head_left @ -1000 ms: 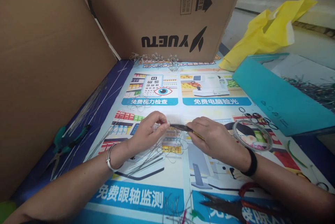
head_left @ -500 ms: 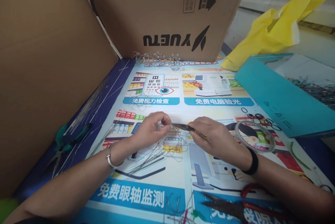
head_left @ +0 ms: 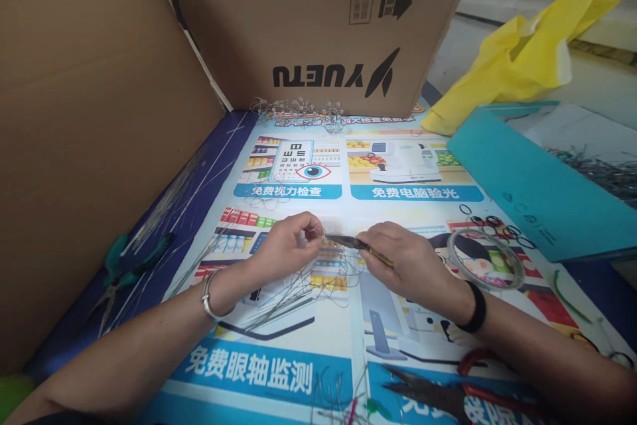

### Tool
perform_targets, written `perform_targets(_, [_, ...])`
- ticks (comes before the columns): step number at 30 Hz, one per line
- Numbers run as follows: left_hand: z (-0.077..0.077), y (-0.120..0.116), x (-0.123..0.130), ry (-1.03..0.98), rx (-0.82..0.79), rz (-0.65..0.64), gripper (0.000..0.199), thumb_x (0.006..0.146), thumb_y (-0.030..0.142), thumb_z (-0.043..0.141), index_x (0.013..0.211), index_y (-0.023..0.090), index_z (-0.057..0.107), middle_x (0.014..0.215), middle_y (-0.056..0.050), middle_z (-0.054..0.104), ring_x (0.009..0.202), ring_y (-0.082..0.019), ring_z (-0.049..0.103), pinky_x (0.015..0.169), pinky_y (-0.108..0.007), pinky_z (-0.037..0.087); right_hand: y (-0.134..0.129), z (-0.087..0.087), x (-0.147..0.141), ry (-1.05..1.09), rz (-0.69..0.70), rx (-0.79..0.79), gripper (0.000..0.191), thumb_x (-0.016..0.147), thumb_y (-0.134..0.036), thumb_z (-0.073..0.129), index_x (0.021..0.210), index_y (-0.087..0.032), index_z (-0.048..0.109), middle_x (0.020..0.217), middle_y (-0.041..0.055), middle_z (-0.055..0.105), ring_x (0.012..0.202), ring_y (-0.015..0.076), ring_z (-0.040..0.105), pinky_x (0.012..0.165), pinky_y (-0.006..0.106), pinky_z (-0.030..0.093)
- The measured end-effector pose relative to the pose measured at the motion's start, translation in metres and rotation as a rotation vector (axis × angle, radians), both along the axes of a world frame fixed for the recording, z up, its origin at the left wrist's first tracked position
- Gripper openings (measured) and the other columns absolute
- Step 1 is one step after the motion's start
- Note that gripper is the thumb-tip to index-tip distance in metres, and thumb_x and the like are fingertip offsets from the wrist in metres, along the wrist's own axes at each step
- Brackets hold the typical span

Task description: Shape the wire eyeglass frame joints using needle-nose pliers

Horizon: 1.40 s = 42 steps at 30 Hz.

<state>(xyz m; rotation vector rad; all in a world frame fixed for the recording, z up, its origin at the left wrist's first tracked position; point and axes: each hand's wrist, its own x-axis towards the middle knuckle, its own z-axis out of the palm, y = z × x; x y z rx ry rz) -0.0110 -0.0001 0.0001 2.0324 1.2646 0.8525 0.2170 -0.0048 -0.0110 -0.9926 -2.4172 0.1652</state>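
Observation:
My right hand (head_left: 405, 259) is closed round a pair of needle-nose pliers (head_left: 351, 241), whose dark jaws point left. My left hand (head_left: 294, 244) pinches a piece of thin wire (head_left: 324, 234) between thumb and fingertips, right at the tip of the pliers. Whether the jaws grip the wire is too small to tell. Loops of thin wire (head_left: 331, 279) hang or lie just below the two hands. Straight cut wires (head_left: 283, 302) rest on the printed sheet under my left wrist.
Scissors with red handles (head_left: 428, 392) lie at the front right, teal-handled pliers (head_left: 119, 266) at the left. A clear ring-shaped coil (head_left: 485, 259) and small black rings (head_left: 492, 221) sit beside a teal box (head_left: 542, 193) of wire pieces. A cardboard box (head_left: 308, 27) stands behind.
Both hands stay in almost the same place. The pliers' tip and the left fingertips have shifted only very slightly.

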Motion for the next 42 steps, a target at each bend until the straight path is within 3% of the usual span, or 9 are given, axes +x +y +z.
perform_targets(8, [-0.001, 0.0, -0.001, 0.076, -0.007, -0.022, 0.009, 0.071, 0.01, 0.051, 0.073, 0.018, 0.054, 0.069, 0.002, 0.058, 0.065, -0.01, 0.053, 0.062, -0.024, 0.043, 0.001, -0.004, -0.001, -0.001, 0.006, 0.038, 0.02, 0.086, -0.021, 0.046, 0.094, -0.013, 0.064, 0.087, 0.0099, 0.065, 0.084, 0.0188, 0.059, 0.074, 0.032, 0.05])
perform_targets(13, [-0.004, 0.001, -0.004, 0.147, 0.131, -0.073, 0.002, 0.08, 0.017, 0.053, 0.079, 0.018, 0.055, 0.074, 0.001, 0.061, 0.071, -0.012, 0.055, 0.07, -0.028, 0.043, 0.001, -0.006, 0.0, -0.001, 0.001, 0.03, 0.02, 0.086, -0.021, 0.047, 0.093, -0.013, 0.064, 0.087, 0.0103, 0.065, 0.084, 0.0195, 0.059, 0.075, 0.032, 0.051])
perform_targets(17, [-0.007, 0.004, -0.006, 0.163, 0.242, -0.12, 0.015, 0.09, 0.025, 0.046, 0.082, 0.018, 0.057, 0.078, -0.001, 0.064, 0.074, -0.013, 0.056, 0.072, -0.029, 0.043, 0.0, -0.005, 0.0, -0.004, 0.001, 0.036, 0.02, 0.085, -0.021, 0.047, 0.091, -0.012, 0.065, 0.087, 0.0108, 0.065, 0.085, 0.02, 0.06, 0.074, 0.033, 0.051])
perform_targets(26, [-0.007, 0.004, -0.008, 0.202, 0.327, -0.14, 0.018, 0.092, 0.026, 0.044, 0.082, 0.018, 0.058, 0.073, 0.0, 0.063, 0.07, -0.013, 0.053, 0.071, -0.03, 0.041, 0.0, -0.005, 0.001, -0.033, 0.0, -0.007, 0.022, 0.086, -0.021, 0.046, 0.095, -0.013, 0.064, 0.087, 0.0099, 0.064, 0.086, 0.0188, 0.058, 0.075, 0.032, 0.049])
perform_targets(37, [-0.01, 0.006, -0.01, 0.25, 0.362, -0.13, 0.019, 0.092, 0.026, 0.044, 0.081, 0.019, 0.057, 0.071, 0.0, 0.061, 0.069, -0.013, 0.053, 0.071, -0.03, 0.041, 0.001, 0.013, 0.007, -0.222, 0.015, -0.021, 0.022, 0.086, -0.021, 0.045, 0.095, -0.015, 0.065, 0.084, 0.0084, 0.061, 0.084, 0.0187, 0.056, 0.071, 0.03, 0.046])
perform_targets(42, [-0.009, 0.006, -0.01, 0.243, 0.372, -0.12, 0.02, 0.092, 0.027, 0.044, 0.08, 0.019, 0.057, 0.07, 0.0, 0.062, 0.068, -0.013, 0.053, 0.071, -0.03, 0.041, 0.0, 0.014, 0.008, -0.2, 0.001, 0.004, 0.023, 0.087, -0.021, 0.044, 0.094, -0.014, 0.065, 0.084, 0.0093, 0.061, 0.084, 0.0193, 0.056, 0.073, 0.031, 0.046])
